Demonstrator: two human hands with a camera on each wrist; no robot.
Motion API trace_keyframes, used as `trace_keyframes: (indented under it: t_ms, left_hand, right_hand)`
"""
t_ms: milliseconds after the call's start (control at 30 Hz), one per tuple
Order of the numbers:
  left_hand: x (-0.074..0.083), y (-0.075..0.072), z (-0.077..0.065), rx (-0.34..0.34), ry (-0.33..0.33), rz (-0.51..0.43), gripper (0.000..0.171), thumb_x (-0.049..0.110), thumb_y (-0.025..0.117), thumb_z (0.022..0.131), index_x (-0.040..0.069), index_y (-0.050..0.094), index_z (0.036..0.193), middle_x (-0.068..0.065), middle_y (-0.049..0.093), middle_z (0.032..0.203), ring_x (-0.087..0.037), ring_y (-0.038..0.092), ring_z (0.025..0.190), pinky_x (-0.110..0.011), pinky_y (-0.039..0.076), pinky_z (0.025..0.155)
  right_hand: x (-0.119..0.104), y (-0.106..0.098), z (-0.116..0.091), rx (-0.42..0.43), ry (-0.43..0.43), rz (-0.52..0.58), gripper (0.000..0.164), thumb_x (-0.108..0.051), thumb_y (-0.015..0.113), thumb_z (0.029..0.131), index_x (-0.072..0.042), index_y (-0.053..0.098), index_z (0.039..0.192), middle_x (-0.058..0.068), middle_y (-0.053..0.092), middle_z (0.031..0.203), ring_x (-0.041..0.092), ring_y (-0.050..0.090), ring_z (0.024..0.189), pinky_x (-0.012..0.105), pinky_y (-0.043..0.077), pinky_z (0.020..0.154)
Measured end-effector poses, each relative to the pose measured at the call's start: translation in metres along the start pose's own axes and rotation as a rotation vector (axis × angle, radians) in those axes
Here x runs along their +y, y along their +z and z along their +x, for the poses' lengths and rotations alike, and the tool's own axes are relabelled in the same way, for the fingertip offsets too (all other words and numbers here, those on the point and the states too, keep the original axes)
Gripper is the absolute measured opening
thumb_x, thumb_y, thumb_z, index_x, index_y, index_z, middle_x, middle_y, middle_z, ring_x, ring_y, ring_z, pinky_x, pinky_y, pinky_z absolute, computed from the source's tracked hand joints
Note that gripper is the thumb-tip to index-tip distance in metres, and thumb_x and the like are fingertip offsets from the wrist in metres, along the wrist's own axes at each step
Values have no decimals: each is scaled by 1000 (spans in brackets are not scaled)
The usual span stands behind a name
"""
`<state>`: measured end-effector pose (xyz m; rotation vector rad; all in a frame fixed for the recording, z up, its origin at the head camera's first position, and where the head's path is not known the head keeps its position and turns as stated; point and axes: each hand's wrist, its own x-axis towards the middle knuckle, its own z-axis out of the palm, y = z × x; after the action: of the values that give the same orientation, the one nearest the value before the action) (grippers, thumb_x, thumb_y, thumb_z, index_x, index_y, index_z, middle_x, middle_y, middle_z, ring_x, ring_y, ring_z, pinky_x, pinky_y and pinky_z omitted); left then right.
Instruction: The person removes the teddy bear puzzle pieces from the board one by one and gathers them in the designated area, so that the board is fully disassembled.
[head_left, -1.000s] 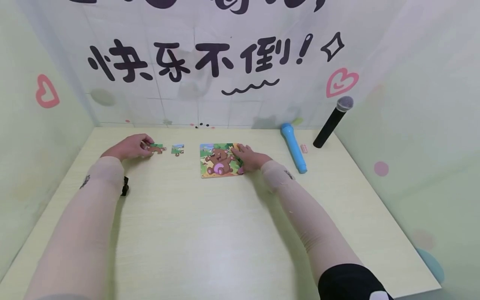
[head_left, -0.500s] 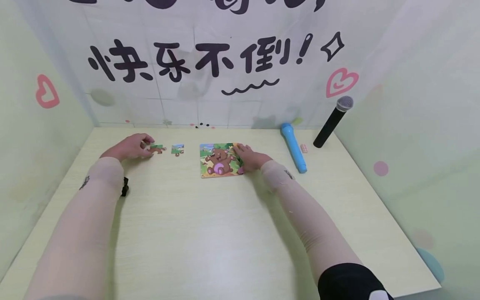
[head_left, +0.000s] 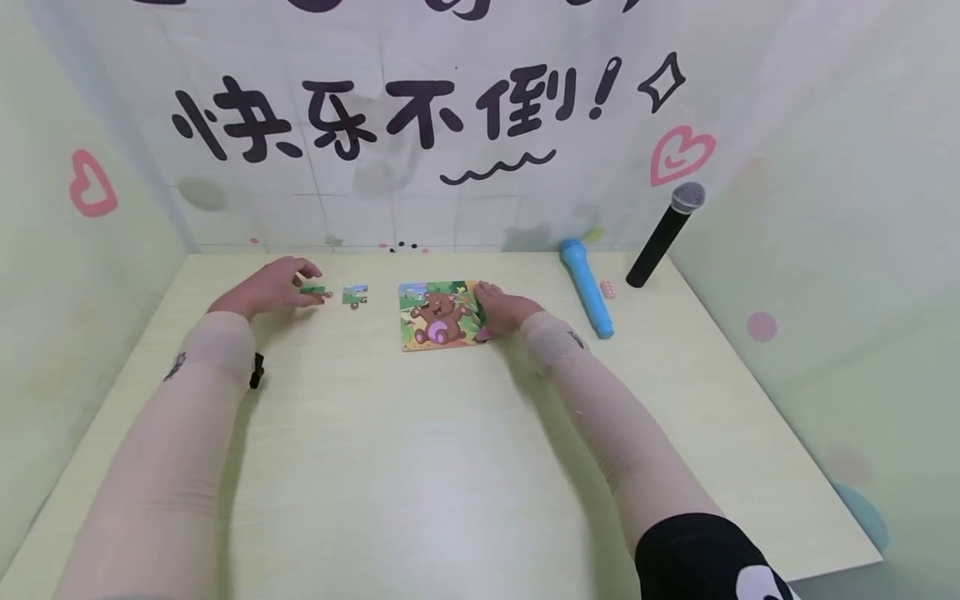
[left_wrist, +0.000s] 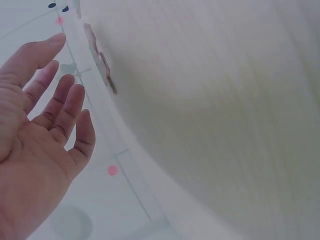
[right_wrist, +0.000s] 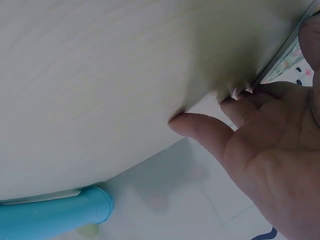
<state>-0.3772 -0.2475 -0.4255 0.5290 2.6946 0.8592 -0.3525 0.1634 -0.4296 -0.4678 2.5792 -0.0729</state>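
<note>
A jigsaw puzzle [head_left: 427, 333] with a laughing brown bear lies on the table towards the back. My right hand [head_left: 508, 310] rests at its right edge; in the right wrist view its fingertips [right_wrist: 232, 107] touch the tabletop and the puzzle's rim. Left of the puzzle lie a small jigsaw piece [head_left: 355, 295] and another green and brown piece [head_left: 312, 290], partly hidden by my left hand [head_left: 277, 286]. The left wrist view has that hand's fingers [left_wrist: 67, 115] spread and loosely bent, apart from a thin edge-on piece [left_wrist: 101, 62].
On the right, a blue toy microphone [head_left: 587, 287] lies on the table [head_left: 420, 467]. A black microphone [head_left: 660, 242] leans by the wall, with a small pink dotted item [head_left: 607, 289] between them. A lettered white backdrop [head_left: 360, 192] bounds the back.
My left hand has let go of the green and brown piece, its fingers spreading as it shifted slightly right. My right fingers moved off the puzzle's face towards its right edge. The head view tilted slightly.
</note>
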Motion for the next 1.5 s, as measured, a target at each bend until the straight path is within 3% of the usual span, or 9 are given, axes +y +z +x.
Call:
trace_keyframes:
  t_ms: [400,633,833,1033,1200,1400,1500]
  left_hand:
    - [37,4,3,-24,68,1,51,8,69,94,-7,49,139,-28,47,141,-46,46,128,-59,42,103]
    - [54,22,18,-44,101,3,50,9,68,94,-6,50,139,-25,52,138,-43,49,125,-56,44,102]
    - [87,40,36,-91,117,38,47,12,67,97,-1,52,139,-22,53,138,-40,50,126,-53,47,100]
    - [112,62,55,-108,171,128,40,13,61,99,-1,55,137,-22,49,139,-40,48,127,-54,42,106]
    - [129,80,73,-158,209,173,37,15,60,99,-2,60,132,-21,53,131,-34,53,118,-50,44,104]
    - [143,96,88,-234,175,154,31,17,57,103,3,67,128,-12,66,113,-23,62,93,-38,52,87]
    - [149,101,92,-256,162,150,30,17,55,103,6,68,128,-9,66,108,-20,61,87,-35,52,82]
  right_hand:
    - [13,1,5,39,-26,-97,102,-57,62,95,-8,5,163,14,3,170,30,5,156,57,24,119]
    - [17,3,6,57,-22,-117,102,-60,63,93,-12,6,164,10,5,170,29,7,156,59,27,117]
    - [18,3,5,71,-16,-117,103,-60,64,93,-12,7,164,10,6,170,29,8,155,60,28,116]
    - [19,6,6,62,-9,-96,102,-60,63,93,-13,6,164,9,4,170,28,6,156,60,26,117]
    - [22,7,4,68,-3,-97,102,-59,63,94,-14,5,164,9,3,170,28,6,156,62,26,116]
    - [21,6,2,76,-22,-118,100,-57,62,96,-11,4,164,10,3,170,28,7,156,60,30,115]
    - [18,6,2,68,-25,-99,100,-55,62,96,-9,4,163,12,3,170,29,6,156,59,30,115]
